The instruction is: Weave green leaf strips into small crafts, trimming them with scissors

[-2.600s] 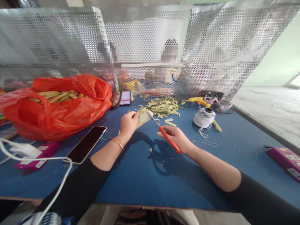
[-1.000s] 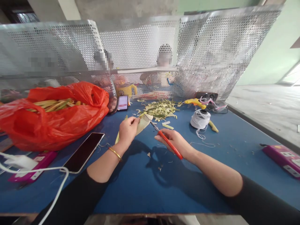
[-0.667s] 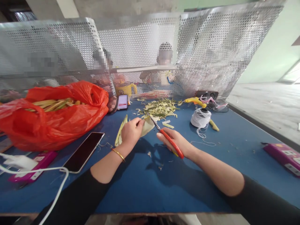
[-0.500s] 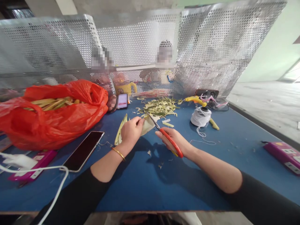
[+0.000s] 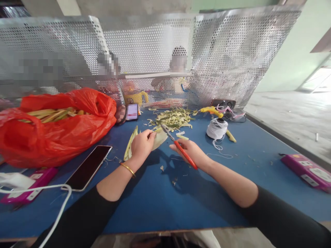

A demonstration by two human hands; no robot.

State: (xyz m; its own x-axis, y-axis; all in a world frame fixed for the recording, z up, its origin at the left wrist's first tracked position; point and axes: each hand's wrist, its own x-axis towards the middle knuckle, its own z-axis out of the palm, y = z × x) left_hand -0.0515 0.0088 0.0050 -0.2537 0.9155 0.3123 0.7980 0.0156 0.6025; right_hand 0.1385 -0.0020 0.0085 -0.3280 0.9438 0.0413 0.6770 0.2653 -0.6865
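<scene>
- On the left of the blue desk (image 5: 152, 206), a white plug (image 5: 15, 181) sits on a purple power strip (image 5: 32, 187), near a white cord (image 5: 65, 206).
- Behind them is a big red bag (image 5: 69, 137) with long, thin plant strips (image 5: 51, 115) in its mouth.
- Next, a big dark phone (image 5: 89, 168) lies flat. Farther back, a small phone (image 5: 132, 112) leans up with its screen lit.
- A gold bangle (image 5: 128, 169) is on the left wrist. Some yellow-green strips (image 5: 130, 144) poke out beside the hand; I cannot tell if it holds them.
- The left grip (image 5: 142, 144) is pinched tight, thumb and finger on a pale leaf (image 5: 159, 139), just above the desk and in front of a pile of scraps (image 5: 176, 118).
- The red scissors (image 5: 180, 148) point at the leaf's far edge. I cannot tell if the blades touch it.
- The right grip (image 5: 193, 153) is curled around the scissors' handles.
- Farther right are a yellow glue gun (image 5: 211, 111), a spool of white thread (image 5: 217, 128) and pink glasses (image 5: 234, 113).
- At the far right lies another purple strip with sockets (image 5: 307, 170).
</scene>
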